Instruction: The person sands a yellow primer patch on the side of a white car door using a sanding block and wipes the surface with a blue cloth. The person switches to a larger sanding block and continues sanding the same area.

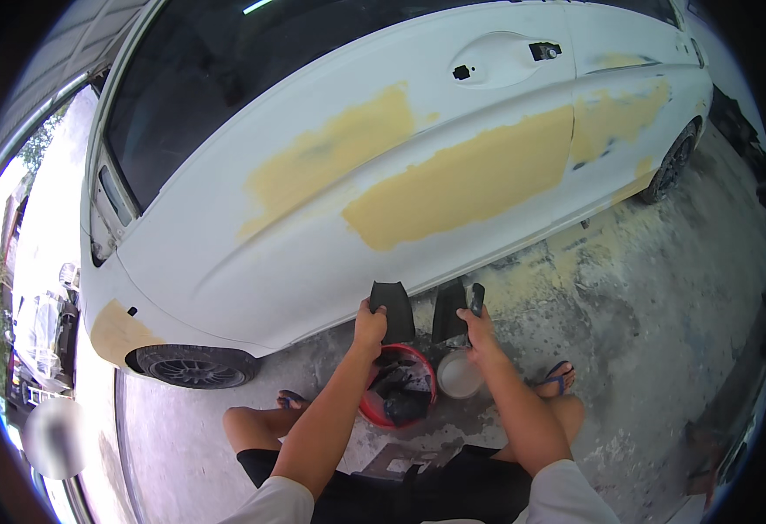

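My left hand [369,327] is closed on a dark grey sheet [391,311], apparently sandpaper, held upright over a red bucket [426,384] with dark pieces inside. Another dark sheet [448,308] and a small black block [478,295] are at my right hand [479,332], whose fingers are closed; the block is in its grip. A pale round container [460,374] stands right of the bucket, below that hand. The white car [287,279] is in front of me, its door marked with large yellow patches [461,175].
The car's front-left wheel [195,365] and a farther wheel [671,162] rest on the stained concrete floor [645,288]. A flat grey piece [400,461] lies between my legs. Another vehicle [51,341] stands in bright light at the far left.
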`<state>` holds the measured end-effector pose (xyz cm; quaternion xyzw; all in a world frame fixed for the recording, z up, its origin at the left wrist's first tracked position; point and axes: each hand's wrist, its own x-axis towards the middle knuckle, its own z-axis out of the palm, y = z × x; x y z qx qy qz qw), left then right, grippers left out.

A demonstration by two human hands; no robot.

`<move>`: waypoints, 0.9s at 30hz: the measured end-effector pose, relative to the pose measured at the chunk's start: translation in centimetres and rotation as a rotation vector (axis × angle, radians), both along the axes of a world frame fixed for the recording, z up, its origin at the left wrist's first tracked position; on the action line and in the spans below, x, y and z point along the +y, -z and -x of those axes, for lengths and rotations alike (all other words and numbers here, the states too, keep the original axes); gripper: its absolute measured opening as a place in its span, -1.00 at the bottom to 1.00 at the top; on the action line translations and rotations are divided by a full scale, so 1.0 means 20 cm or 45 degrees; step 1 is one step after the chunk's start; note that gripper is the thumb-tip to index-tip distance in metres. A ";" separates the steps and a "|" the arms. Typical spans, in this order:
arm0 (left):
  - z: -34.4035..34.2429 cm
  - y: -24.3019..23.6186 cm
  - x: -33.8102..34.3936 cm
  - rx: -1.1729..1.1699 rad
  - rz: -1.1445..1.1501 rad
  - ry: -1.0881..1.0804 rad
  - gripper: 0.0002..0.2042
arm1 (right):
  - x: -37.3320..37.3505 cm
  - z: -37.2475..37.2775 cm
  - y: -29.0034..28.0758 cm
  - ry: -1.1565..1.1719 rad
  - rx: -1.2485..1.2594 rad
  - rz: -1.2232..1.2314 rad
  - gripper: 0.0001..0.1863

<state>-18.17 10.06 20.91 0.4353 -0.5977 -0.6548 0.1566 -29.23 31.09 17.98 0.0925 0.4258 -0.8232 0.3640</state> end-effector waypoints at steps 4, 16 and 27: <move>-0.06 -0.02 0.02 0.200 -0.450 -0.065 -0.66 | 0.01 0.01 -0.04 -0.003 0.027 0.088 -0.50; -0.03 -0.09 0.34 0.496 -0.880 0.153 -0.52 | -0.03 -0.15 -0.13 -0.303 0.360 0.113 -0.40; -0.01 -0.05 0.41 0.474 -0.298 0.314 -0.52 | -0.01 -0.14 -0.14 -0.227 0.276 0.130 -0.42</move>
